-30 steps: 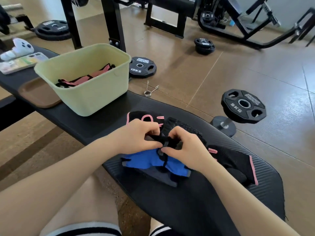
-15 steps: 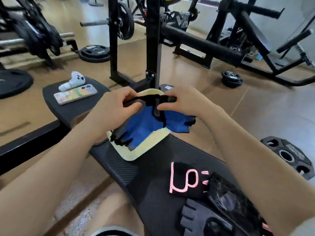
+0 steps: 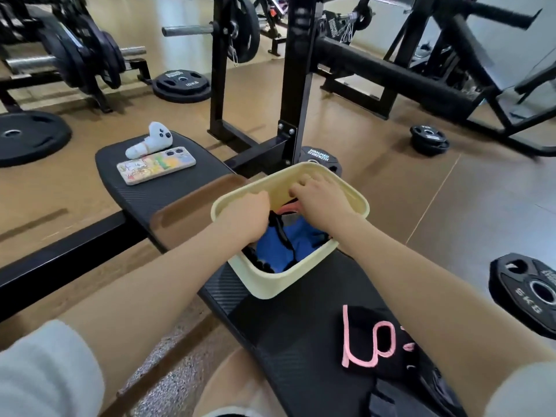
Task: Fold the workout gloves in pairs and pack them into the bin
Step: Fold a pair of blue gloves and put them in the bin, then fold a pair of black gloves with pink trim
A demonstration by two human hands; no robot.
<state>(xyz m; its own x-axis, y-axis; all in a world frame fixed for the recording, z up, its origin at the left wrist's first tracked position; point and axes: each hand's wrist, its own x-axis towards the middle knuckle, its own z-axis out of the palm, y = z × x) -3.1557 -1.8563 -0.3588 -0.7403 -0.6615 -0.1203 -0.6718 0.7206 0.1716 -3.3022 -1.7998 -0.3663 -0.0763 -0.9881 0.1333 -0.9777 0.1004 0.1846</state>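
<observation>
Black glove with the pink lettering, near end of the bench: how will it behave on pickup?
The black glove with pink lettering lies flat and creased on the bench pad, so it is probably floppy and will drape from a pinch. Being thin fabric, it is likely light. More dark gloves overlap its near edge, so they may drag along.

The pale yellow plastic bin (image 3: 272, 288) looks smooth and matt; the blue cloth gloves (image 3: 272, 245) look soft; the black padded counter (image 3: 270, 320) shows ribbed texture.
</observation>
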